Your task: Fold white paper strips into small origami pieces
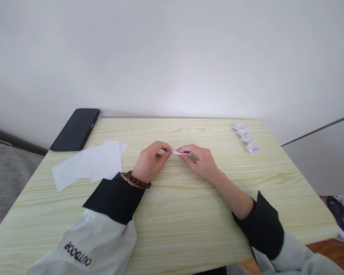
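Note:
Between my two hands, just above the middle of the table, is a small folded piece of white paper (175, 151). My left hand (152, 161), with a dark bead bracelet at the wrist, pinches its left end between thumb and forefinger. The fingers of my right hand (198, 160) close on its right part, and a thin point of paper sticks out past them. The fingers hide much of the folds. Left of my left hand lie several loose white paper sheets (106, 162), overlapping each other.
A black tablet-like device (76, 130) lies at the table's back left corner. Several small folded paper pieces (252, 148) stand in a row at the back right. The wood-grain table (183, 225) meets a white wall (172, 57) behind.

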A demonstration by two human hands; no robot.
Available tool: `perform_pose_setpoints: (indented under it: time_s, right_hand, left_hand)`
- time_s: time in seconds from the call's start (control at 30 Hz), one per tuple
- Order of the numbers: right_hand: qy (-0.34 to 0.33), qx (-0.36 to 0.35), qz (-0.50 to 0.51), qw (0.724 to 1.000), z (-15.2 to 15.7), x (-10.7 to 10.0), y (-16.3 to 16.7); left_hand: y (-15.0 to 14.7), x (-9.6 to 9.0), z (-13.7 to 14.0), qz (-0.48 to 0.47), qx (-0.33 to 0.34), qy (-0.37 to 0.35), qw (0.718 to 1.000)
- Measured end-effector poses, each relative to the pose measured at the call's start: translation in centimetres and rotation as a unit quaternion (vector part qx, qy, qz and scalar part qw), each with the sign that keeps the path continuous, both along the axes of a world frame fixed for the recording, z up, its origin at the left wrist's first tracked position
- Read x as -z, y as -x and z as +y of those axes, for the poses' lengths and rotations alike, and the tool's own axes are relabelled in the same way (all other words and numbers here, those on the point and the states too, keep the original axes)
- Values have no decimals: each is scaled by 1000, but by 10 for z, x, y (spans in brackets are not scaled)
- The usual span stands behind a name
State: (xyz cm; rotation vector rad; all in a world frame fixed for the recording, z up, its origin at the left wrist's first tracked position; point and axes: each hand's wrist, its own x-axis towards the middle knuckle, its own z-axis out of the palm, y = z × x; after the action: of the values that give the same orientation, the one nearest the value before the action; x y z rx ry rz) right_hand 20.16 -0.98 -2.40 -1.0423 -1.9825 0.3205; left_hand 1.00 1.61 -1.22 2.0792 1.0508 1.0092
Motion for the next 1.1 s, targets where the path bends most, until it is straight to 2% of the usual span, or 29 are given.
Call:
perform_pose_setpoints:
  time_s: [0.27, 0.43, 0.8, 0.97, 1.1]
  right_hand:
    - [-39, 0, 16, 999, 2, -1, 0]
    - [-51, 0, 14, 999, 1, -3, 0]
    - [1, 49, 40, 998, -2, -5, 2]
    - [-1, 67, 47, 997, -2, -7, 3]
    - [-9, 62, 45, 997, -2, -6, 3]
  left_hand:
    - [6, 0, 5, 26, 45, 4, 999]
    - [6, 1, 4, 24, 44, 6, 999]
    - [2, 3, 1, -27, 3, 48, 998]
    - [2, 0, -1, 13, 7, 15, 1000]
    - [2, 0, -1, 9, 1, 1, 1000]
